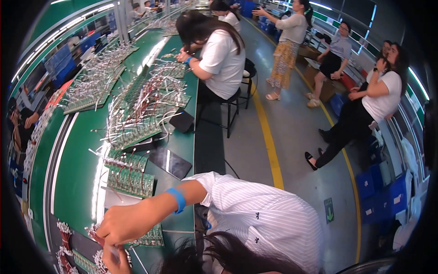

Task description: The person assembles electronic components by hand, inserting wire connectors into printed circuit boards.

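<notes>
My right hand [119, 224], with a blue wristband [176, 200] on its wrist, reaches left over the bench, its fingers closed on a bundle of dark red wires [93, 234] with small white ends. Just below it is my left hand [115, 259], its fingers bent and pressed close to the right hand. What the left fingers hold is hidden. More wire bundles [65, 237] with white connectors lie beside the hands, near green circuit boards [84, 262]. Another green board [153, 236] lies partly under my right forearm.
Rows of wired circuit boards [132, 114] cover the green bench [77, 160]. A dark flat panel [169, 163] and a black block [181, 121] lie near its edge. A co-worker [223, 64] sits farther along; several people stand or sit across the aisle [269, 150]. Blue bins [381, 194] stand right.
</notes>
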`<control>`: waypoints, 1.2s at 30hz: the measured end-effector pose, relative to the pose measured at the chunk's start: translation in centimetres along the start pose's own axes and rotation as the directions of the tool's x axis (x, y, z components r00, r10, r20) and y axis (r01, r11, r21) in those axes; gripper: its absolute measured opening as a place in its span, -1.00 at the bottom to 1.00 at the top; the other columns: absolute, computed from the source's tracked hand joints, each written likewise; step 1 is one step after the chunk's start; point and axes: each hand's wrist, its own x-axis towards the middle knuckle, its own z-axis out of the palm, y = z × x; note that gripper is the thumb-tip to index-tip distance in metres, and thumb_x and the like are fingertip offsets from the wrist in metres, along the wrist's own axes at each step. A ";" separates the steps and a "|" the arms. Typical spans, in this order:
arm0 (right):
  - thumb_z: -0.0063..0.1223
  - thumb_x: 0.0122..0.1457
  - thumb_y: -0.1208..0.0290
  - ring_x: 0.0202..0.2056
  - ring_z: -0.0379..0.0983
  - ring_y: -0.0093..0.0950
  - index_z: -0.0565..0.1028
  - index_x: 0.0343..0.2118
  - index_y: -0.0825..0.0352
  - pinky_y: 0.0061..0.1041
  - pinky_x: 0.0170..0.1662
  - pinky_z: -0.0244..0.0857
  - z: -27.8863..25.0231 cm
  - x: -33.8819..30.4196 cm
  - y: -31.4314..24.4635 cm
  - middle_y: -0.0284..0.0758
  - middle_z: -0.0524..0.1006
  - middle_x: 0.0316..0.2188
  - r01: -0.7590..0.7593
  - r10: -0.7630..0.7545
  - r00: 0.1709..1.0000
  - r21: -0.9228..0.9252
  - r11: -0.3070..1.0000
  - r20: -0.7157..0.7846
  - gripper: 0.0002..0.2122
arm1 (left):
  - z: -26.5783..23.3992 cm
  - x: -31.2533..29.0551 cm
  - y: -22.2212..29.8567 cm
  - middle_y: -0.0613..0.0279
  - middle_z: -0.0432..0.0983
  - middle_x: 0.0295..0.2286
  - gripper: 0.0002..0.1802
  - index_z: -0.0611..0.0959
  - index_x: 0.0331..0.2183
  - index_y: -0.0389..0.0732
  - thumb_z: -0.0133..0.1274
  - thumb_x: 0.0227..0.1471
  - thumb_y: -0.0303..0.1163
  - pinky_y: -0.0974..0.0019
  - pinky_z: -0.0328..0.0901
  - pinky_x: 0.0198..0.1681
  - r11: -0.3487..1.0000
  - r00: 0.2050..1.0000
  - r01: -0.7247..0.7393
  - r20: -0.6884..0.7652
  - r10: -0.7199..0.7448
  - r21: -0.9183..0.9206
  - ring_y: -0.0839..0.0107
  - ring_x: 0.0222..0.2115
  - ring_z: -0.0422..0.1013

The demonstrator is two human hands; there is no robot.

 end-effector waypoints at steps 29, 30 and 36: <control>0.14 -0.07 0.52 -0.49 0.43 -0.32 0.50 -0.50 0.39 -0.39 -0.44 0.30 0.7 3.1 0.1 -0.25 0.44 -0.52 -0.158 0.223 0.969 0.429 0.889 -0.103 -0.92 | -0.8 -1.8 3.6 0.27 0.31 -0.60 -0.65 0.50 -0.23 -0.47 -0.20 0.23 -0.33 0.41 0.07 -0.54 0.996 0.927 -0.057 -0.373 0.025 -0.074 0.56 -0.57 0.18; 0.14 -0.07 0.52 -0.49 0.43 -0.32 0.50 -0.50 0.39 -0.39 -0.44 0.30 1.5 3.2 0.4 -0.25 0.44 -0.52 -0.152 0.216 0.972 0.461 0.875 -0.091 -0.92 | -0.6 -2.1 3.5 0.27 0.31 -0.60 -0.65 0.50 -0.23 -0.47 -0.20 0.23 -0.33 0.41 0.07 -0.54 0.997 0.922 -0.023 -0.387 -0.008 -0.074 0.56 -0.57 0.18; 0.22 -0.03 0.48 -0.46 0.45 -0.45 0.48 -0.45 0.39 -0.52 -0.43 0.31 -2.4 1.8 0.3 -0.31 0.46 -0.51 -0.262 0.308 0.948 0.349 0.900 -0.081 -0.86 | 0.3 -0.1 6.5 0.27 0.35 -0.69 -0.71 0.56 -0.29 -0.41 -0.16 0.19 -0.38 0.42 0.09 -0.63 0.981 0.957 -0.035 -0.291 -0.023 -0.192 0.52 -0.70 0.23</control>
